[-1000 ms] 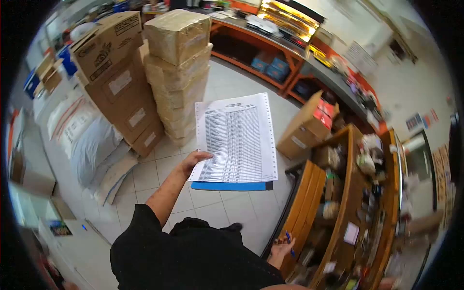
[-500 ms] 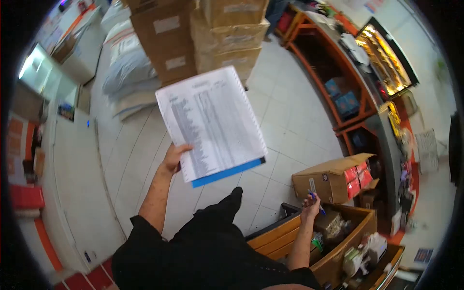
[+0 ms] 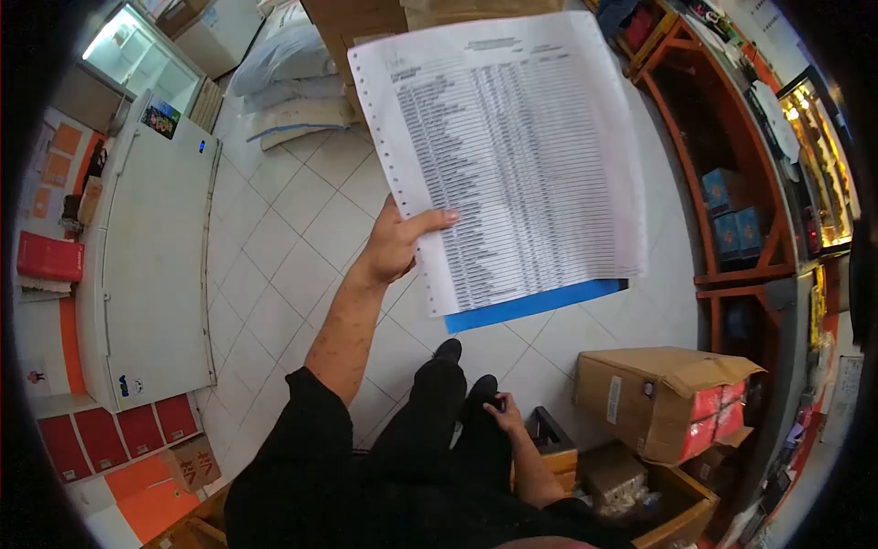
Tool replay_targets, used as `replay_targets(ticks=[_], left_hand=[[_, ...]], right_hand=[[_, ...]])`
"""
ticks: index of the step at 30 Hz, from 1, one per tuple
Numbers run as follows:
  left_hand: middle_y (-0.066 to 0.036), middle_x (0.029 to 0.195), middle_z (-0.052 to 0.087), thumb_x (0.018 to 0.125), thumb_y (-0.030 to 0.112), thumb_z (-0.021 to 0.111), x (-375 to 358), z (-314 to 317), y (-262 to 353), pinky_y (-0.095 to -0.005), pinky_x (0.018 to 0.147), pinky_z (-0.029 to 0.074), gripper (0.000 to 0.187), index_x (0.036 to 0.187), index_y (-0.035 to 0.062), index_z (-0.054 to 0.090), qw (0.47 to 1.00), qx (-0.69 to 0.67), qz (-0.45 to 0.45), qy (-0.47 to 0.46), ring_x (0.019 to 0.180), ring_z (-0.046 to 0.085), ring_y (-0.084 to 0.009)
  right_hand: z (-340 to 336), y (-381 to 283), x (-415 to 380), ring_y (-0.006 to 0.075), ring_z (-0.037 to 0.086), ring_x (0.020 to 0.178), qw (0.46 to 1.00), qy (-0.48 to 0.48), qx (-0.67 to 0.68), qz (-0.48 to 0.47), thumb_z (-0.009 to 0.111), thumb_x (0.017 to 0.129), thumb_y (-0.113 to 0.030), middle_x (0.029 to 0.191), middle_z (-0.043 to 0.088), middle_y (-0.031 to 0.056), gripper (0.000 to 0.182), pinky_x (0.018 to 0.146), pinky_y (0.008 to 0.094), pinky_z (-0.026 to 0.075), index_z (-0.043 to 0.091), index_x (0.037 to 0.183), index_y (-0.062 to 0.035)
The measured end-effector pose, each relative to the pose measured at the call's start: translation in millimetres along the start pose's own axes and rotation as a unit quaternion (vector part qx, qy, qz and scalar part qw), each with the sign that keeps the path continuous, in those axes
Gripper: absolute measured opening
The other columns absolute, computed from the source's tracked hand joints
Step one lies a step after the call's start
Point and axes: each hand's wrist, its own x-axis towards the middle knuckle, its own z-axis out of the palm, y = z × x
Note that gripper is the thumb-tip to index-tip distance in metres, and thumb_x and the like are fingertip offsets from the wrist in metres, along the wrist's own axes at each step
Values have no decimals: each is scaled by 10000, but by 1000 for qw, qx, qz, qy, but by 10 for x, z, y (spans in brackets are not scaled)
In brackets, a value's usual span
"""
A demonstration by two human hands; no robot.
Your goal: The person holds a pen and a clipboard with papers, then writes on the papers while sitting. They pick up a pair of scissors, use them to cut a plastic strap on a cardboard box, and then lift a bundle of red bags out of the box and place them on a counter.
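Head view: I see the left hand (image 3: 393, 245) pinching the perforated printout (image 3: 521, 165) and blue backing (image 3: 540, 306) above floor tiles (image 3: 274, 240); a loose thumb (image 3: 433, 220) could drop them. The right hand (image 3: 504, 416) curls, contents unclear.

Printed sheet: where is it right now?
In the head view, the sheet is at upper centre, held by the left hand at its left edge, a blue backing showing below.

Left of the printed sheet (image 3: 512, 174) you can pass over the tiled floor (image 3: 274, 220) until the white freezer (image 3: 155, 247). Behind it, sacks (image 3: 297, 78) and a brown carton (image 3: 357, 20) block you. To its right, a floor gap ends at the orange shelving (image 3: 745, 277); below right, the open carton (image 3: 626, 398) and wooden box (image 3: 692, 514) obstruct you.
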Motion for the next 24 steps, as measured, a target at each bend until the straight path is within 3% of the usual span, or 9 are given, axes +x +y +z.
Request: replay_targets(ticks=[4, 8, 9, 15, 16, 17, 22, 23, 24], left_hand=[[-161, 1065, 624, 811, 32, 619, 44, -96, -419, -340, 802, 530, 383, 1170, -50, 516, 997, 28, 66, -6, 938, 631, -243], [-168, 1060, 632, 809, 79, 634, -20, -206, -1042, -341, 824, 516, 400, 1171, -55, 529, 994, 84, 67, -20, 947, 630, -242], [-168, 1060, 632, 809, 79, 634, -121, -207, -226, -341, 824, 516, 400, 1171, -55, 529, 994, 80, 67, -13, 947, 630, -242], [-170, 1078, 635, 810, 98, 639, -424, -342, -1252, -339, 826, 503, 417, 1186, -50, 533, 993, 96, 62, 2, 922, 637, -239], [-171, 1079, 636, 807, 97, 642, -397, -247, -364, -339, 828, 502, 417, 1183, -50, 536, 993, 96, 65, 1, 927, 635, -241], [-172, 1079, 637, 805, 97, 646, -436, -220, -253, -338, 829, 501, 416, 1180, -50, 539, 993, 97, 62, -2, 931, 634, -242], [-171, 1066, 643, 801, 98, 653, -841, -109, -306, -341, 829, 502, 403, 1160, -54, 554, 993, 105, 57, 22, 933, 635, -249], [-172, 1062, 645, 800, 98, 654, -915, -85, -327, -342, 828, 502, 397, 1153, -56, 559, 991, 108, 71, 24, 928, 637, -250], [-172, 1062, 645, 800, 98, 654, -973, -69, -317, -342, 828, 502, 397, 1153, -56, 559, 992, 109, 67, 23, 928, 637, -250]], right_hand=[[102, -110, 465, 378, 568, 1010, 964, 69, -214, -142, 708, 764, -280, 1033, 596, 176, 453, 852, 480, 463, 481, 1137, -163], [-135, -271, 822, 375, 589, 966, 961, 31, -266, -71, 676, 785, -292, 971, 615, 168, 416, 803, 483, 473, 491, 1139, -178], [-175, -921, 244, 382, 594, 947, 960, 35, -264, -85, 671, 790, -290, 945, 620, 166, 401, 788, 485, 473, 495, 1134, -180], [-163, -351, 690, 386, 603, 879, 957, 59, -245, -146, 642, 817, -272, 897, 628, 166, 338, 752, 475, 468, 508, 1110, -169], [-367, -1098, 229, 388, 602, 865, 955, 71, -230, -173, 629, 831, -257, 893, 627, 170, 307, 748, 460, 470, 516, 1099, -158], [-422, -1220, 197, 388, 602, 865, 954, 71, -235, -173, 629, 831, -257, 893, 627, 170, 307, 748, 460, 470, 516, 1099, -158], [-433, -900, 837, 238, 629, 818, 928, 165, 105, -316, 552, 927, -272, 890, 634, 134, 334, 754, 346, 482, 513, 1107, 6], [-545, -930, 771, 177, 580, 855, 931, 155, 263, -199, 492, 960, -248, 951, 599, 57, 288, 739, 306, 481, 530, 1125, -15], [-650, -1364, 480, 247, 540, 1101, 874, 151, 454, -78, 503, 961, -276, 1255, 511, 194, 489, 928, 325, 448, 400, 1303, 59]])
